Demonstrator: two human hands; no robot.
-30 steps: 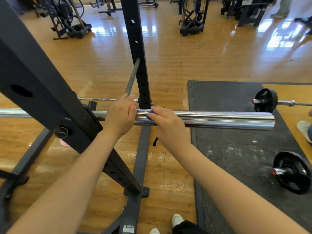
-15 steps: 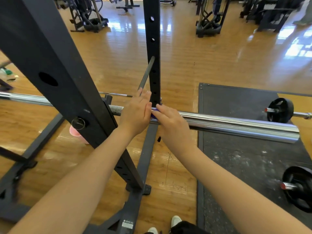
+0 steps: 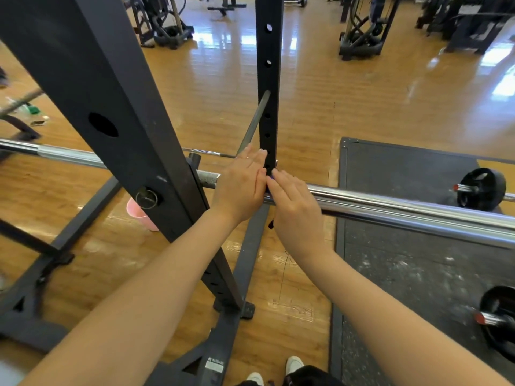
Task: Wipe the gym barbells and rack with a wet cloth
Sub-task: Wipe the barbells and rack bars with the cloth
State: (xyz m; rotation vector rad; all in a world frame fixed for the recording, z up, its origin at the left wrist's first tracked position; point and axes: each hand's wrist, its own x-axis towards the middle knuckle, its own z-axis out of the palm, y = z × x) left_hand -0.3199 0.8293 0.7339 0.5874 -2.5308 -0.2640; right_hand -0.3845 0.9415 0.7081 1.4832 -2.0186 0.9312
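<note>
Both hands sit side by side on the racked barbell (image 3: 390,207), right where the bar crosses in front of the far rack upright (image 3: 269,79). The left hand (image 3: 241,188) lies flat over the bar with fingers straight and together, fingertips reaching up against the upright. The right hand (image 3: 292,201) arches over the bar just beside it, fingers bent down over the top. A thin sliver of the blue cloth (image 3: 269,178) shows between the two hands, so the cloth appears to be pressed against the bar under the right fingers, though most of it is hidden and I cannot tell how it is folded or how tightly it is held.

My reading is that the bar-wiping step is in hand, at the inner end of the smooth chrome sleeve beside the upright. The long chrome stretch beyond the right hand looks not yet covered from here, and the knurled section to the left of the left hand runs behind the near rack post (image 3: 117,135). The next move probably calls for sliding the cloth outward along the sleeve while the left hand steadies the bar, with enough wrap to reach the underside.

Against the frame a second ago, the hands have closed together; then they were a little apart with more blue cloth showing
</note>
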